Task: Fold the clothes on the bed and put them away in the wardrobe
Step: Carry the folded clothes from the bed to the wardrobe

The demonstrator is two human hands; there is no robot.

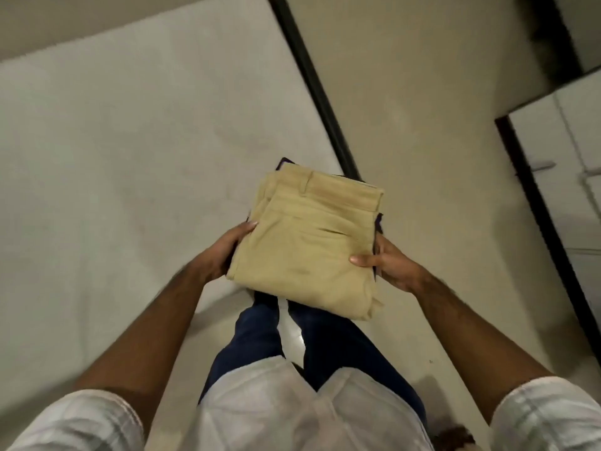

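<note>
Trousers (312,236), tan and already folded into a thick square, ride at the top of a small stack carried in front of the body, so the folding part looks finished for these pieces and the step in hand is the carrying. Under them a dark garment (379,222) shows only as thin edges at the far corner and along the right side; what kind of garment it is cannot be told.

The left hand (224,252) grips the stack's left edge, thumb lying on top of the tan cloth and fingers curled out of sight beneath. The right hand (387,262) grips the right edge the same way, thumb pressed on top near the pocket, fingers wrapped under. The stack sits between the two hands, held level above the person's legs, clear of the bed (130,157), which lies to the left, and of the floor (422,125) ahead.

A white cabinet with handles (559,164) stands at the right edge of view, well apart from the stack; it may be the wardrobe, though that is a guess. The next move likely calls for turning toward it, keeping both grips firm so the layers do not slide, and freeing one hand if a door needs opening.
</note>
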